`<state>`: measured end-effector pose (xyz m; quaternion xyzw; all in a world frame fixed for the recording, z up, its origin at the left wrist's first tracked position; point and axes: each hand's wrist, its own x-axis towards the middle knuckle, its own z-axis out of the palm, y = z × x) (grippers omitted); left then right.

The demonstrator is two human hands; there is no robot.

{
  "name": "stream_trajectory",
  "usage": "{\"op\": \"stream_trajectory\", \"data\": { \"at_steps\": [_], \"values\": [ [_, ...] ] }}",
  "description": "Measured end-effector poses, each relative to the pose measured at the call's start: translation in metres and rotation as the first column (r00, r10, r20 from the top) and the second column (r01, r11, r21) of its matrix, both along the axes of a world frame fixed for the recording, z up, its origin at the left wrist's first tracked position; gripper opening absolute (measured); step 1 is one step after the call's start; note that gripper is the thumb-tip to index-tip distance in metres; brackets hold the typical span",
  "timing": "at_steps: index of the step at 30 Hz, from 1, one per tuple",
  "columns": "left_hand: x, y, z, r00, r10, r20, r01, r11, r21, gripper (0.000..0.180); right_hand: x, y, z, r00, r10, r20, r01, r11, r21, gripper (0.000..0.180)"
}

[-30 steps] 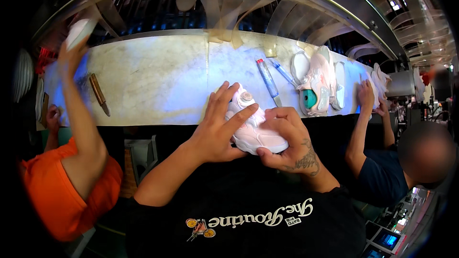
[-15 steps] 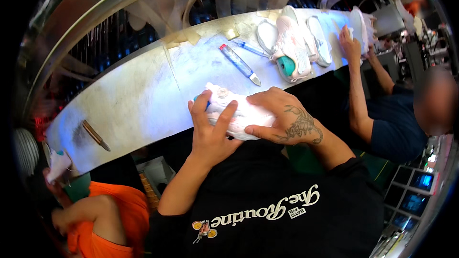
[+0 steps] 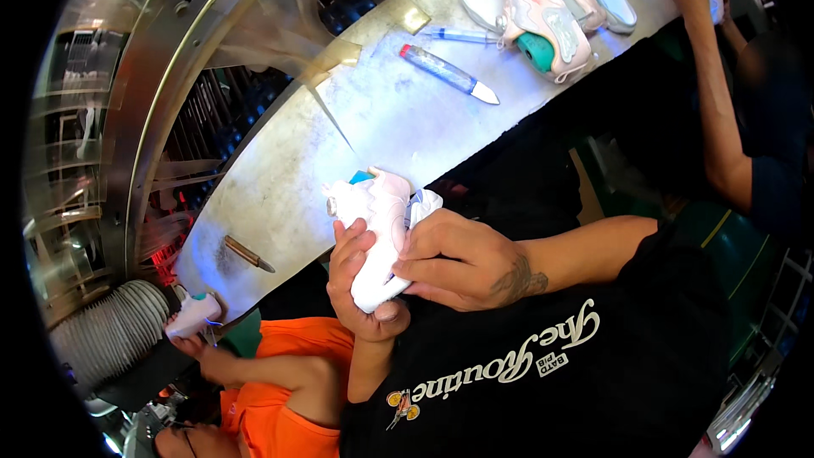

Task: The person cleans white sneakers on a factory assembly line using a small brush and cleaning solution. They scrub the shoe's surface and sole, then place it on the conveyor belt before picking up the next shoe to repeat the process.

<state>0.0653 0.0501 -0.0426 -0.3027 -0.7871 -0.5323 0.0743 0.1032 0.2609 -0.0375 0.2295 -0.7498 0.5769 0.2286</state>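
Note:
A pale pink and white sneaker (image 3: 386, 212) is held up at the near edge of the bench, in front of my body. It stands nearly on end, with a bit of blue-green showing at its upper opening. My left hand (image 3: 352, 271) wraps round its lower left side, thumb underneath. My right hand (image 3: 462, 259) closes on its right edge by the sole, fingertips pressed together there. A loose-looking white part (image 3: 424, 203) sticks out above my right hand; whether it is the sole or something else I cannot tell.
On the bench (image 3: 280, 178) lie a blue-handled knife (image 3: 449, 72), a blue pen-like tool (image 3: 462, 35) and a brown-handled knife (image 3: 248, 254). Several sneakers and soles (image 3: 543, 13) sit far right. A co-worker's arm (image 3: 716, 110) is at right; an orange-clad co-worker (image 3: 301, 373) holds a shoe (image 3: 193, 314) at left.
The view has swung left. The sneaker has turned from lying crosswise to nearly upright. My right hand has shifted from lying over it to gripping its sole edge; my left hand now wraps it lower.

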Motion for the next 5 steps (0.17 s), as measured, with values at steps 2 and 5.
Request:
{"op": "stream_trajectory", "data": {
  "at_steps": [2, 5],
  "values": [
    [0.0013, 0.0006, -0.0081, 1.0, -0.018, -0.015, 0.019, 0.999, 0.029, 0.083, 0.0007, 0.0022, 0.0011, 1.0, 0.02, 0.015, -0.02, 1.0, -0.009, 0.04],
    [0.0, 0.0, -0.012, 0.997, -0.064, -0.043, 0.064, 0.998, -0.005, 0.081, -0.003, 0.0104, -0.0073, 0.991, 0.135, -0.008, -0.135, 0.991, 0.0, 0.042]
  ]
}}
